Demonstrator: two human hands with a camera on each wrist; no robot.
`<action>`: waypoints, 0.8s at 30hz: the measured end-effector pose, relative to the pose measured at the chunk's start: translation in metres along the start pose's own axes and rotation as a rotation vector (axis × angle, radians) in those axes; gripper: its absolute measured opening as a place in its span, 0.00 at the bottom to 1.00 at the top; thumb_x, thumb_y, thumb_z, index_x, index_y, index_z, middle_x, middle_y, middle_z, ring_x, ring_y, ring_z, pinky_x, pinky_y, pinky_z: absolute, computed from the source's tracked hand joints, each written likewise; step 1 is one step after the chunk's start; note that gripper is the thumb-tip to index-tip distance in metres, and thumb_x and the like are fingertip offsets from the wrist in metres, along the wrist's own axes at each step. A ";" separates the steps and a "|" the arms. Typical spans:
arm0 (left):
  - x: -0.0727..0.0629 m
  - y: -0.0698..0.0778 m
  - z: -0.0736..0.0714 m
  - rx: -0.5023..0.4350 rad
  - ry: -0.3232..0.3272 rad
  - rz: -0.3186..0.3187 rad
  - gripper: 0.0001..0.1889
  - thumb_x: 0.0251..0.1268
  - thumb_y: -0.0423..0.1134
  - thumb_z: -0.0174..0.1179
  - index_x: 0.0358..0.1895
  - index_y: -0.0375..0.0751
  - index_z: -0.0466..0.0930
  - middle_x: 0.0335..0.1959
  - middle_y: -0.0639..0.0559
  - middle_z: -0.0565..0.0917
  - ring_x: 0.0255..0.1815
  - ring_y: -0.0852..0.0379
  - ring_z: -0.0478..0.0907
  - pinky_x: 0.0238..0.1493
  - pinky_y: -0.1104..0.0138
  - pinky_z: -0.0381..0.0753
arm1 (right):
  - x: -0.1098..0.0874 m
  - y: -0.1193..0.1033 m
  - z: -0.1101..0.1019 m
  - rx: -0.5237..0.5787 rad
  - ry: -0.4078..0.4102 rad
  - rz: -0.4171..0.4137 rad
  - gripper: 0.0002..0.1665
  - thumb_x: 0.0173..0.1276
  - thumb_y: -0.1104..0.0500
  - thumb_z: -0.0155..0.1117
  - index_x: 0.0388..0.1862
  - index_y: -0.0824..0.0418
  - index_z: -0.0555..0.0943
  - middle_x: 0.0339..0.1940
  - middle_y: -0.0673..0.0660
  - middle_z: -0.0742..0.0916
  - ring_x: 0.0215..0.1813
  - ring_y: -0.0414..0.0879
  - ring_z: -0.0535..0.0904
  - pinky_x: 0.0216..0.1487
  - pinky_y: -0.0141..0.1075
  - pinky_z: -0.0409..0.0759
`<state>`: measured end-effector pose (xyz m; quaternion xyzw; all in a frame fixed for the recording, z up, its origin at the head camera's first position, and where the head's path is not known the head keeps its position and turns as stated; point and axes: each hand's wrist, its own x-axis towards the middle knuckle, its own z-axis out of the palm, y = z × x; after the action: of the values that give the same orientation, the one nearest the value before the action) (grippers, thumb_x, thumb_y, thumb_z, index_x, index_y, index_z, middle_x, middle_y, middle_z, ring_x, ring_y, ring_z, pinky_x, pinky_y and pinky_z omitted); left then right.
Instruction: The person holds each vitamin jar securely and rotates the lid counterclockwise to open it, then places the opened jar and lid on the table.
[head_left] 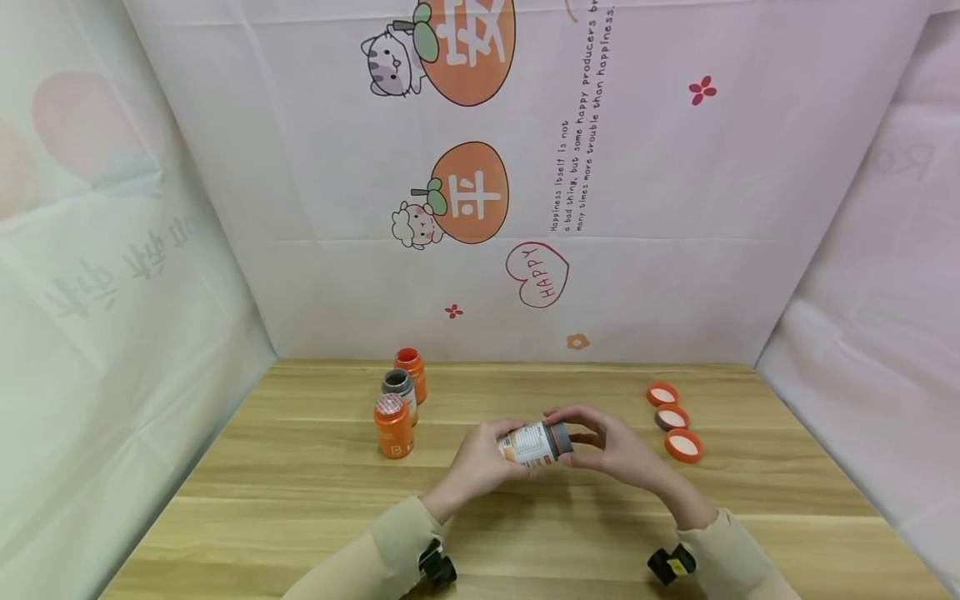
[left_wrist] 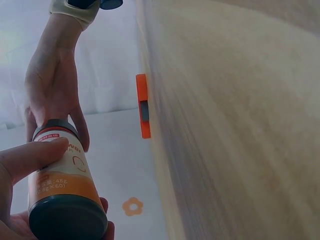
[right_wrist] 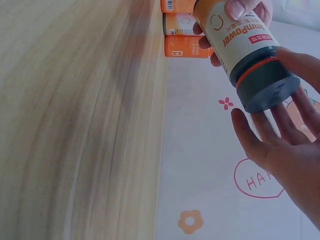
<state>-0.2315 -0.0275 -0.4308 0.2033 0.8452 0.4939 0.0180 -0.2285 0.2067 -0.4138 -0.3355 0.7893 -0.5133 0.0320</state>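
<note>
A supplement bottle (head_left: 527,445) with a white and orange label lies tilted between the two hands, above the table. The left hand (head_left: 480,460) grips its body, thumb (left_wrist: 37,157) across the label in the left wrist view. On the bottle's right end sits a dark grey cap (right_wrist: 267,85), with a thin orange ring beside it. The right hand (head_left: 611,447) holds this cap between thumb and fingers, the other fingers spread loosely past it in the right wrist view.
At the left stand an orange bottle (head_left: 393,429) with a patterned top, an open grey-necked bottle (head_left: 410,400) and an open orange bottle (head_left: 417,379). Three caps lie at the right: orange (head_left: 683,446), grey-sided (head_left: 672,417) and another orange one (head_left: 662,394). White cloth walls (head_left: 637,275) surround the wooden table (head_left: 285,500).
</note>
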 end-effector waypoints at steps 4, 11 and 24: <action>0.000 0.000 0.001 0.004 0.003 0.007 0.33 0.36 0.37 0.77 0.54 0.43 0.80 0.44 0.50 0.84 0.33 0.62 0.76 0.33 0.71 0.76 | 0.001 -0.001 0.001 -0.017 0.036 0.042 0.24 0.65 0.57 0.63 0.61 0.57 0.73 0.60 0.56 0.78 0.62 0.54 0.73 0.58 0.48 0.74; -0.001 0.000 0.005 0.029 0.012 0.045 0.32 0.36 0.37 0.77 0.53 0.43 0.80 0.43 0.51 0.85 0.32 0.64 0.76 0.33 0.72 0.75 | 0.008 -0.008 0.005 -0.071 0.096 0.239 0.23 0.71 0.46 0.54 0.62 0.52 0.72 0.59 0.55 0.79 0.56 0.54 0.76 0.50 0.42 0.77; 0.002 0.001 0.006 0.031 0.024 0.008 0.32 0.35 0.36 0.77 0.53 0.44 0.80 0.41 0.51 0.84 0.31 0.64 0.75 0.30 0.72 0.75 | 0.016 -0.011 0.007 0.019 0.130 0.498 0.32 0.71 0.40 0.51 0.61 0.62 0.71 0.51 0.61 0.80 0.46 0.49 0.78 0.44 0.48 0.81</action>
<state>-0.2315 -0.0210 -0.4327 0.2012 0.8521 0.4831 0.0027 -0.2326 0.1901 -0.4033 -0.0965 0.8432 -0.5174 0.1097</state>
